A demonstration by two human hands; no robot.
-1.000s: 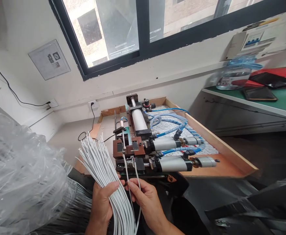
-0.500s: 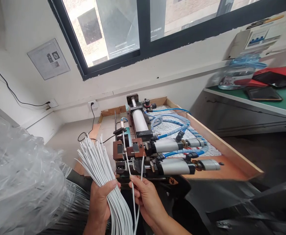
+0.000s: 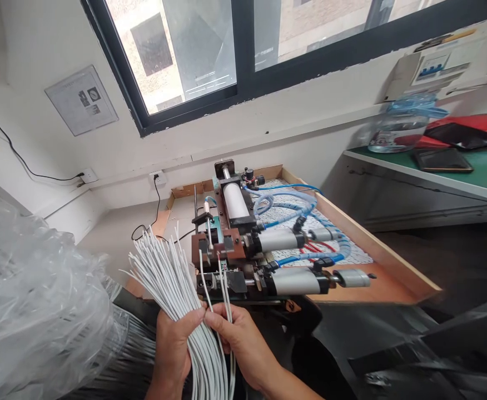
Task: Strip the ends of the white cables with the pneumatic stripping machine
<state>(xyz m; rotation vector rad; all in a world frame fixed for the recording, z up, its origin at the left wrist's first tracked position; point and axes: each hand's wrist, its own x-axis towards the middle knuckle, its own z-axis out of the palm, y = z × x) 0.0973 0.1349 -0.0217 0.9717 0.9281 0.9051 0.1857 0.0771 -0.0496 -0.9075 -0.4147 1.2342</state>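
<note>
A thick bundle of white cables [image 3: 163, 278] leans up to the left, with my left hand [image 3: 175, 339] wrapped round it, thumb across the front. Beside it, my right hand [image 3: 239, 336] pinches a few separate white cables [image 3: 225, 291] between thumb and fingers; its fingertips meet the left thumb at the bundle's edge. The upper ends of these cables stand in front of the brown jaw blocks [image 3: 234, 247] of a pneumatic machine [image 3: 287, 240]. One end shows a small reddish tip near the blocks.
Clear plastic wrapping [image 3: 39, 300] over more cables fills the left. A wooden-edged tray [image 3: 352, 222] surrounds the machine and its blue hoses [image 3: 297, 208]. On the right, a green shelf [image 3: 485, 175] holds a plastic jar [image 3: 399, 130] and a dark flat object [image 3: 443, 159].
My right hand has moved left against my left hand and now pinches another cable too. The machine's brown jaw blocks and upper cylinder have shifted slightly left.
</note>
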